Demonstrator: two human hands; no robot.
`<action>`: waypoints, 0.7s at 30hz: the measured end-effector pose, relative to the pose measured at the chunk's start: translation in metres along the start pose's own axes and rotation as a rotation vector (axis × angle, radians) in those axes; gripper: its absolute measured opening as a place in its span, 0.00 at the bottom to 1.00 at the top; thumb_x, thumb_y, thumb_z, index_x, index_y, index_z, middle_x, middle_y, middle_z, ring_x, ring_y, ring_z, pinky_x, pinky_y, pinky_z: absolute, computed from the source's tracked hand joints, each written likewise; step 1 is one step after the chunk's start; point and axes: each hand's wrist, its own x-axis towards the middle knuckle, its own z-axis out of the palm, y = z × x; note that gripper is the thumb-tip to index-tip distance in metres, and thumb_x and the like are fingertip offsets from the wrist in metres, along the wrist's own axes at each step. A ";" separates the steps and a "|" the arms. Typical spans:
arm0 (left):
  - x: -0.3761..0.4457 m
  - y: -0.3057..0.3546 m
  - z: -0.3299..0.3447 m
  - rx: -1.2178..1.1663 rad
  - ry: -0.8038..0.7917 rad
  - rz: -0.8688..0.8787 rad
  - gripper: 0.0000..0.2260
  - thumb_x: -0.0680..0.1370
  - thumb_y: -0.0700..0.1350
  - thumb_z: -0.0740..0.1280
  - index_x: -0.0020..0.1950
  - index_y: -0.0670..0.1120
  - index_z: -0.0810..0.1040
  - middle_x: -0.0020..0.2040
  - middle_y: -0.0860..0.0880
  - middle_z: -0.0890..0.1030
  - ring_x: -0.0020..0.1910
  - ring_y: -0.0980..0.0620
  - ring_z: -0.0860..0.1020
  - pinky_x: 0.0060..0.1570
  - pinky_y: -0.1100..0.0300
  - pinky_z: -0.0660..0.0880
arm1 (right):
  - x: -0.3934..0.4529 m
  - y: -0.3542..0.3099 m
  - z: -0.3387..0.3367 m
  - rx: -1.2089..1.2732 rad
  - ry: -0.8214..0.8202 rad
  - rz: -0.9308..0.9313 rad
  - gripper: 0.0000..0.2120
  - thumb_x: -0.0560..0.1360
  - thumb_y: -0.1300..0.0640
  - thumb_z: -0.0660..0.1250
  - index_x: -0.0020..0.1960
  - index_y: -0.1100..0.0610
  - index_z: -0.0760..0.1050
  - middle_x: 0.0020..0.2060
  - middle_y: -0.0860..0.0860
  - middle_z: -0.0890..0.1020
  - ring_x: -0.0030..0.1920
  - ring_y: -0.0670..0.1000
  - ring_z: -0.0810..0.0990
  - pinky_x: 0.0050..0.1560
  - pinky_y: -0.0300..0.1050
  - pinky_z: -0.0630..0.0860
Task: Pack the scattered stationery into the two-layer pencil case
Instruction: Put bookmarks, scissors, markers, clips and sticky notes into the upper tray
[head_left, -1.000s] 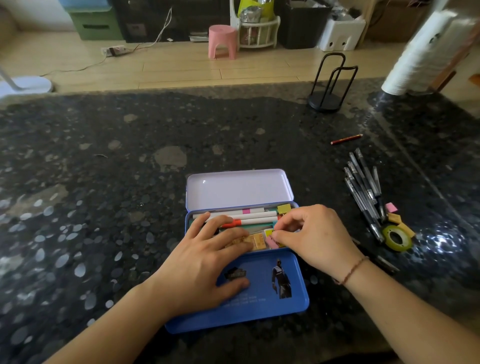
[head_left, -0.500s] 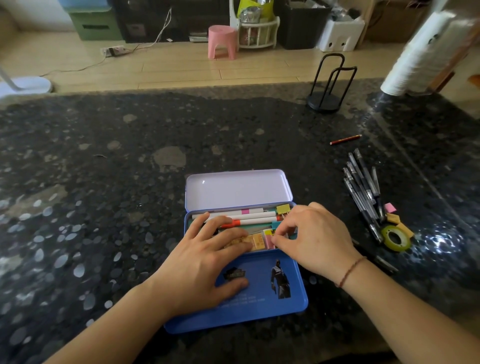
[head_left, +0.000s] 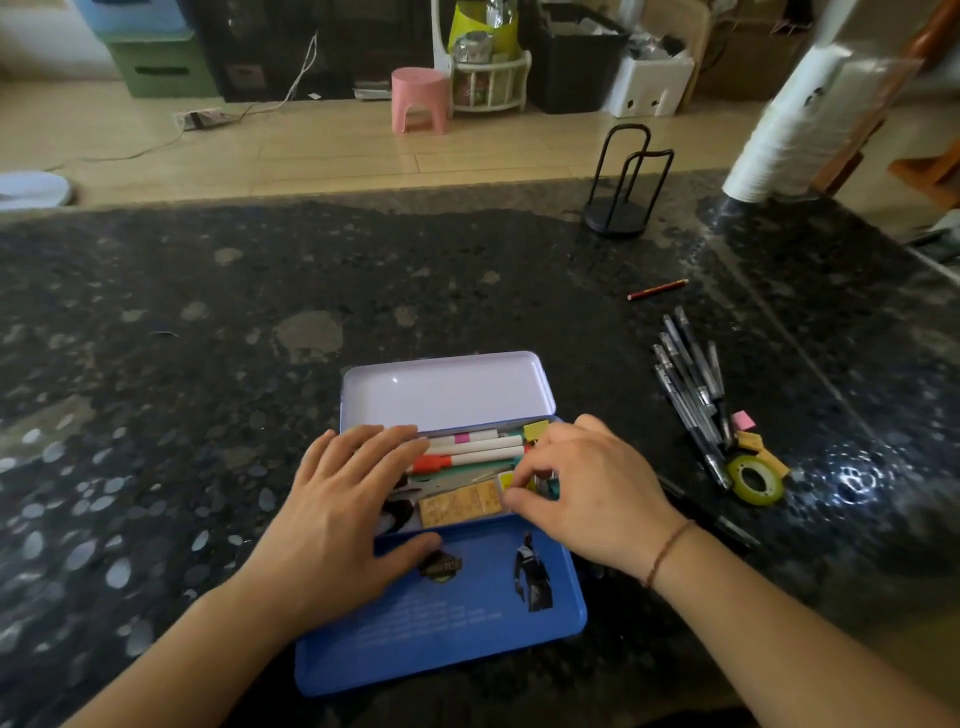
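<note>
The blue tin pencil case lies open in front of me, its lilac inner tray tilted up at the back. The lower layer holds white markers, a tan block and small coloured pieces. My left hand rests flat on the case's left end, fingers straight over the markers, thumb on the blue lid. My right hand is at the right end, thumb and fingertips pinching a small yellow piece. To the right lie several dark pens, a green tape roll, small erasers and a red pencil.
A black wire holder stands at the far edge of the dark speckled table. A white roll rises at the far right. Another dark pen lies just beyond my right wrist.
My left hand slid left and away from me, uncovering the tan block. My right hand stayed at the case's right end, its fingers working the small pieces.
</note>
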 end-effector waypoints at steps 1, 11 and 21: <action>0.000 -0.002 0.000 -0.021 -0.008 -0.008 0.34 0.70 0.68 0.61 0.73 0.54 0.64 0.72 0.56 0.66 0.71 0.52 0.62 0.71 0.47 0.57 | 0.000 0.001 0.000 0.017 0.003 -0.009 0.13 0.71 0.38 0.66 0.48 0.44 0.79 0.43 0.40 0.75 0.46 0.43 0.69 0.43 0.41 0.74; 0.004 -0.005 -0.005 -0.032 -0.022 -0.044 0.39 0.66 0.71 0.60 0.74 0.57 0.59 0.68 0.62 0.64 0.69 0.60 0.59 0.67 0.57 0.55 | -0.029 0.020 -0.028 -0.058 0.011 -0.039 0.14 0.70 0.36 0.61 0.40 0.46 0.73 0.37 0.41 0.73 0.42 0.41 0.71 0.39 0.39 0.72; 0.006 -0.038 -0.033 -0.063 -0.029 -0.258 0.42 0.65 0.54 0.78 0.74 0.53 0.61 0.70 0.50 0.69 0.70 0.50 0.61 0.68 0.53 0.61 | -0.038 0.046 -0.051 -0.181 -0.202 0.326 0.15 0.69 0.36 0.66 0.37 0.47 0.72 0.32 0.45 0.78 0.35 0.41 0.77 0.45 0.45 0.79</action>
